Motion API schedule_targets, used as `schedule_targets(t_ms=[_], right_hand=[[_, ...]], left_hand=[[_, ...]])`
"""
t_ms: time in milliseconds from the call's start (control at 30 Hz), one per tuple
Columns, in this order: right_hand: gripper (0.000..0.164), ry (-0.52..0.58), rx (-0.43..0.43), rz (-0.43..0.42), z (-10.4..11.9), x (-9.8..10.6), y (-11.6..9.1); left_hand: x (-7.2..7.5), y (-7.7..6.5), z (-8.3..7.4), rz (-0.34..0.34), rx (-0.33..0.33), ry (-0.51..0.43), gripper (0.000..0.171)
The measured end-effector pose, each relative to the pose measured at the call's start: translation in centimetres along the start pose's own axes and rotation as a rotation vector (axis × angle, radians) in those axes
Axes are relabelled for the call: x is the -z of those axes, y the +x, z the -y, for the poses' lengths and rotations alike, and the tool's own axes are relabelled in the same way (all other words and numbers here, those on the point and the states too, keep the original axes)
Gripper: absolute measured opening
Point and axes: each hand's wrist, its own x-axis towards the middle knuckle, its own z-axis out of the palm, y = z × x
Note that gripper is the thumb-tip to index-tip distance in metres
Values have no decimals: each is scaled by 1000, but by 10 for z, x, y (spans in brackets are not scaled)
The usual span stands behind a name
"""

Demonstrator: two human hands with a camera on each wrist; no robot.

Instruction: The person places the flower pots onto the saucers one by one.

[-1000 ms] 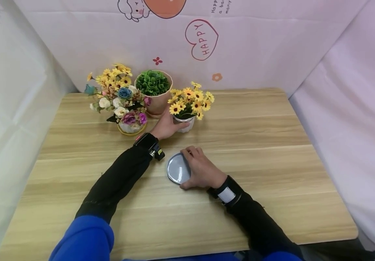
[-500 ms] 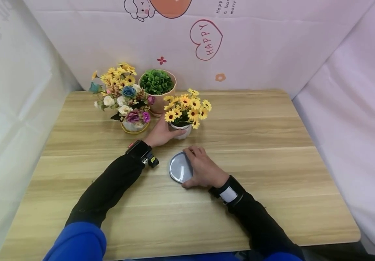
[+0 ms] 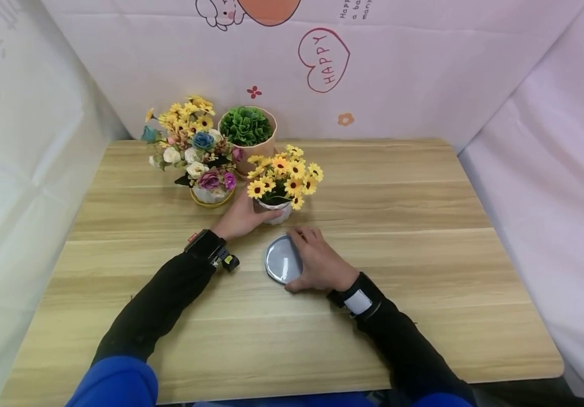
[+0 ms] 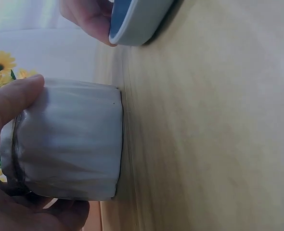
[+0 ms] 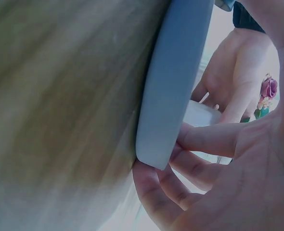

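My left hand (image 3: 241, 217) grips a small white flowerpot (image 4: 74, 139) by its side, thumb across the front and fingers behind. Yellow daisy-like flowers (image 3: 286, 176) with dark centres fill the pot, which stands upright with its base at the tabletop. Closer to the body, a round grey-blue saucer (image 3: 282, 261) lies flat on the table, bluish inside with a paler outer wall. My right hand (image 3: 321, 263) holds the saucer's right edge between thumb and fingers. In the right wrist view, fingertips (image 5: 149, 185) curl at its rim. The pot is just behind the saucer.
A pot of mixed roses and yellow flowers (image 3: 200, 147) stands back left on a yellow-rimmed saucer. Beside it is a pink pot (image 3: 258, 150) with a green plant. The wooden table (image 3: 424, 226) ends at a white printed backdrop (image 3: 399, 73).
The left hand has brought the white flowerpot toward the body and slightly left, closer to the saucer. The right hand keeps its hold on the saucer in nearly the same spot.
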Motion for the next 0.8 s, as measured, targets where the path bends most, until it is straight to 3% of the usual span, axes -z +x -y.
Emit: schedule_targets(t_ms=[400, 567, 800], right_hand=[[121, -14, 38, -26, -2, -1, 1], [122, -19, 45, -29, -2, -2, 2], [123, -23, 17, -13, -1, -1, 2]], left_hand=[[7, -22, 3, -1, -23, -6, 104], [11, -35, 3, 6, -12, -42, 96], [15, -49, 3, 8, -48, -43, 87]])
